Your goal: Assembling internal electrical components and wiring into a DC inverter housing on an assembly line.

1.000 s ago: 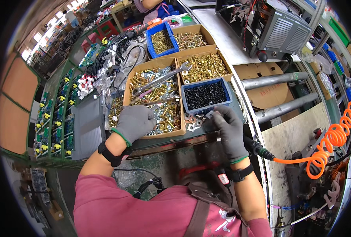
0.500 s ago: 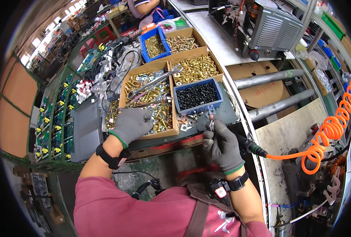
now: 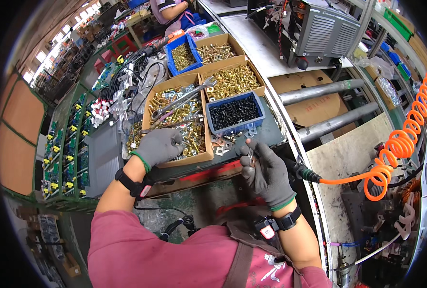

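My left hand (image 3: 159, 146), in a grey glove, rests at the near edge of a cardboard box of mixed bolts and washers (image 3: 192, 141). Its fingers are curled closed, and whatever they hold is hidden. A combination wrench (image 3: 184, 99) lies across that box. My right hand (image 3: 267, 175), gloved too with one fingertip bare, pinches a small shiny metal piece (image 3: 251, 157) too small to name, off the bench's front edge. Just beyond it are loose square metal plates (image 3: 220, 148) and a blue bin of black screws (image 3: 236, 115).
Behind stand a box of golden bolts (image 3: 235, 81) and a blue bin of small screws (image 3: 182, 56). An orange coiled air hose (image 3: 399, 144) hangs at the right, near metal rollers (image 3: 328, 91) and a grey machine (image 3: 326, 33). Circuit boards (image 3: 62, 153) fill a rack at left. Another person (image 3: 170, 12) works at the back.
The right hand has moved slightly left and turned, showing more of the small metal piece. The left hand stays curled at the box. The whole view has shifted slightly.
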{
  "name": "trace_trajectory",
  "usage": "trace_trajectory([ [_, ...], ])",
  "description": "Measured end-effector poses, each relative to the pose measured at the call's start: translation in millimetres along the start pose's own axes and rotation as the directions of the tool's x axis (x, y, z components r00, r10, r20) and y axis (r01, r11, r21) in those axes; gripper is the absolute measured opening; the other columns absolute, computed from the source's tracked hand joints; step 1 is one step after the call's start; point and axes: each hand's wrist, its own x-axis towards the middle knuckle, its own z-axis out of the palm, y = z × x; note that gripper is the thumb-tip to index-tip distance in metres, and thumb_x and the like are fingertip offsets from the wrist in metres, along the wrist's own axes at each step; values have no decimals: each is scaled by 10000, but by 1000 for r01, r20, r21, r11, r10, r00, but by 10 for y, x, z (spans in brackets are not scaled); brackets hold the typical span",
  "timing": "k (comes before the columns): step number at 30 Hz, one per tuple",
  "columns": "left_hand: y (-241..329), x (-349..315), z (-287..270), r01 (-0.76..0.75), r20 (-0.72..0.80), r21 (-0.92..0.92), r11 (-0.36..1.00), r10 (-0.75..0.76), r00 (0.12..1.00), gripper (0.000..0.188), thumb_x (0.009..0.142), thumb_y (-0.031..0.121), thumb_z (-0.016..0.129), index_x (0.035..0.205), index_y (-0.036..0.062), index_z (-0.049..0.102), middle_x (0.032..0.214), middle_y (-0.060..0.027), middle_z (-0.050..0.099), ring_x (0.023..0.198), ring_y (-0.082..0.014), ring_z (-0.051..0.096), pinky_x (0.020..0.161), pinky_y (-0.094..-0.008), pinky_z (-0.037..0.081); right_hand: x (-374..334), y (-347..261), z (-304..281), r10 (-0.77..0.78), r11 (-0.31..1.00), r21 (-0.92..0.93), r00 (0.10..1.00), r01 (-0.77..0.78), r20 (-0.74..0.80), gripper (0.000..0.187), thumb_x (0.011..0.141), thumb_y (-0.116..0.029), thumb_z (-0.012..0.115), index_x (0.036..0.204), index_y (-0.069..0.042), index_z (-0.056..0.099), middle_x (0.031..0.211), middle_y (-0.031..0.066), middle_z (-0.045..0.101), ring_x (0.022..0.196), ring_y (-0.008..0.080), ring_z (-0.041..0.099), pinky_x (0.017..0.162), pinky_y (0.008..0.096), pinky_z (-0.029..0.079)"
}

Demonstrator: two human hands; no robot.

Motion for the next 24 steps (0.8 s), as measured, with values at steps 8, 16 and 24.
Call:
trace_trajectory([
  [8, 131, -32, -100, 1, -30, 107, 994, 3, 1000, 285, 745, 359, 642, 830, 88, 673, 788, -111, 673, 769, -276, 648, 712, -369, 501, -36, -4, -11, -97, 994, -71, 986, 89, -134, 328, 952, -89, 407, 1247, 51, 441, 1165, 206, 542, 1040, 271, 593, 851, 336, 553],
  [16, -84, -67, -89, -43, -71, 3, 999, 43, 997, 269, 764, 313, 628, 838, 59, 672, 754, -124, 663, 722, -245, 648, 686, -356, 500, -146, -60, -115, -150, 984, -127, 972, 129, -180, 338, 942, -73, 412, 1272, -5, 442, 1137, 148, 549, 921, 214, 616, 772, 297, 558],
  [24, -17, 75, -635, -91, -92, -996, 9, -76, 993, 190, 820, 226, 532, 884, 50, 564, 689, -79, 597, 359, -77, 293, 321, -191, 253, -188, -103, -275, -180, 983, -1, 973, 182, -146, 281, 944, -81, 421, 1206, 8, 469, 1039, 146, 587, 857, 214, 618, 715, 318, 577],
])
